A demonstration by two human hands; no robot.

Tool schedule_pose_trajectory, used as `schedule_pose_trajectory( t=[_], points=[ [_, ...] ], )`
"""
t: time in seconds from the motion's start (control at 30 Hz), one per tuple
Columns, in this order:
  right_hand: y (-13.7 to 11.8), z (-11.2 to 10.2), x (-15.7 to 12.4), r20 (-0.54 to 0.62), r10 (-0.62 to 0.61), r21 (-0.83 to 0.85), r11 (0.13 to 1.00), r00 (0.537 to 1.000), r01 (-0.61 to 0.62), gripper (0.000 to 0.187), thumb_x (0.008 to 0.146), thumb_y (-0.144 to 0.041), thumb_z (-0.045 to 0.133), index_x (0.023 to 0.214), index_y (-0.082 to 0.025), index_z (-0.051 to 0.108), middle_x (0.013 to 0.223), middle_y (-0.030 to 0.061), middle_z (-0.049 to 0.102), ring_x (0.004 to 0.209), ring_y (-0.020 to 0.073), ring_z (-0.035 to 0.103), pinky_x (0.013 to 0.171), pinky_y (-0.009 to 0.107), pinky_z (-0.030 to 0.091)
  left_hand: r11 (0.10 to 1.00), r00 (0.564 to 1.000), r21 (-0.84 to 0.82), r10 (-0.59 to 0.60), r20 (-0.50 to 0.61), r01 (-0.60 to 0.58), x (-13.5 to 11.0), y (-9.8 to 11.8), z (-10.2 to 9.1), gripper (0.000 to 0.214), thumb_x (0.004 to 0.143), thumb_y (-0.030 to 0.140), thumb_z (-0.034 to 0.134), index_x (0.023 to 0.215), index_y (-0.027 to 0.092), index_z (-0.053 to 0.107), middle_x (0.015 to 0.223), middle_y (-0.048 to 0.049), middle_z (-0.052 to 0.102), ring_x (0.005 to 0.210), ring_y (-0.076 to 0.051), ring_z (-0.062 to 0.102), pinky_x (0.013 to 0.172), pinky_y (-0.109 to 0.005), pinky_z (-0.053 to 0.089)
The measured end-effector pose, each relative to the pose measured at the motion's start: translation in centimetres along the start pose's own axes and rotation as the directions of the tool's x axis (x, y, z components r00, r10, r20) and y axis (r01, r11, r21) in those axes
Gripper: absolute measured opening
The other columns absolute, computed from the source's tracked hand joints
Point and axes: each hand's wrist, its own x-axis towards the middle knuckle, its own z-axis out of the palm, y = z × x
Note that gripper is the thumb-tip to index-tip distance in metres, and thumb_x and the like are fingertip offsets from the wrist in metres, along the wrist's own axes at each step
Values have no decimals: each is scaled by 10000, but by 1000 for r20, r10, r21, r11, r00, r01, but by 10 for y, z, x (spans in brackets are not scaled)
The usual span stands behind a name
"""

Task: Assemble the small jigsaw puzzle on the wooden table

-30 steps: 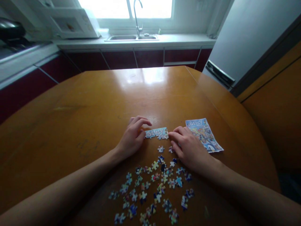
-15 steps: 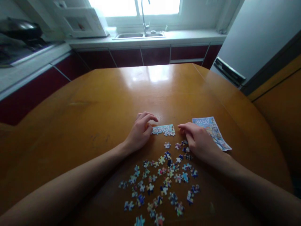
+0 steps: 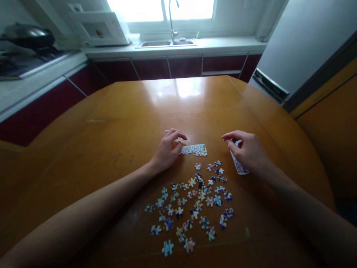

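Note:
My left hand [image 3: 169, 149] rests on the table at the left end of a joined strip of jigsaw puzzle [image 3: 196, 149]. Its thumb lies against that end, while the curled index finger stays apart, above the strip. My right hand [image 3: 247, 149] is to the right of the strip, thumb and fingers pinched together at the upper left of a printed picture sheet [image 3: 239, 166]. The hand covers most of the sheet, and the exact contact is hidden. Between the forearms, many loose puzzle pieces [image 3: 192, 194] lie spread below the strip.
The wooden table [image 3: 134, 111] stretches out in front. Beyond it are a counter with a sink [image 3: 156, 43] and a microwave [image 3: 97, 29]. A wok [image 3: 29, 35] stands on the stove at the far left, and a grey fridge [image 3: 301, 41] is at the right.
My right hand has moved up and right, away from the strip, onto the picture sheet. The sheet has turned and its visible part is narrower. My left hand stays at the strip.

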Motion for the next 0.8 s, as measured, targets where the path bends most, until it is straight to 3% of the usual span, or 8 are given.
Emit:
schedule_pose_trajectory(
  t=[0.4, 0.8],
  points=[
    [0, 8, -8, 215, -12, -129, 991, 977, 41, 226, 868, -180, 534, 924, -198, 752, 916, 85, 758, 815, 223, 684, 749, 378, 521, 1000, 1000, 3, 26, 8, -26, 1, -2, 2, 217, 830, 79, 488, 884, 199, 660, 979, -41, 628, 1007, -216, 540, 933, -409, 427],
    [-5, 17, -20, 270, -148, -42, 985, 951, 165, 219, 877, -202, 517, 952, -227, 721, 935, 79, 727, 832, 235, 666, 749, 400, 518, 998, 999, 47, -32, -31, 33, -3, 3, 4, 210, 840, 58, 521, 859, 202, 672, 1005, -41, 614, 1050, -218, 522, 985, -407, 406]
  ],
)
